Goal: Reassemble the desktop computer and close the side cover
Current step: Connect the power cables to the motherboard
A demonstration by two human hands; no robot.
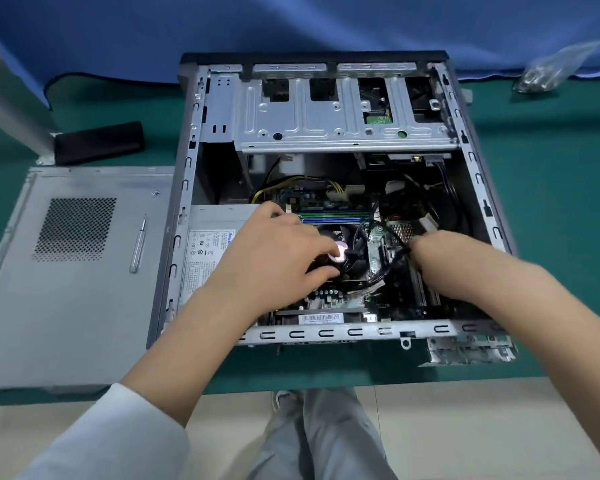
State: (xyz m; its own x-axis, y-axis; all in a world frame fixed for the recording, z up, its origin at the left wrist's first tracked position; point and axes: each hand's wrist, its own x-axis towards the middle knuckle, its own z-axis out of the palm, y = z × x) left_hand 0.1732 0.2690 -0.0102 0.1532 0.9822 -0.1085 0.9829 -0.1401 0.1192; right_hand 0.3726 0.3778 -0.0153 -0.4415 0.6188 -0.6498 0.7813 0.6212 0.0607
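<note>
The open desktop case (pixel 326 332) lies on its side on the green table, its inside facing up. My left hand (pixel 274 251) rests with spread fingers on the black CPU fan (pixel 352 237) in the middle of the motherboard. My right hand (pixel 444 258) reaches in from the right and pinches a black cable (pixel 390 237) above the board. A grey power supply (pixel 205 244) sits at the case's left side. The detached grey side cover (pixel 66 306) lies flat to the left of the case, with a silver screwdriver (pixel 138 247) and a small screw (pixel 155 192) on it.
A metal drive cage (pixel 326 123) spans the far part of the case. A black flat object (pixel 99 142) lies at the back left, and a clear plastic bag (pixel 548 72) at the back right. The table's front edge runs just below the case.
</note>
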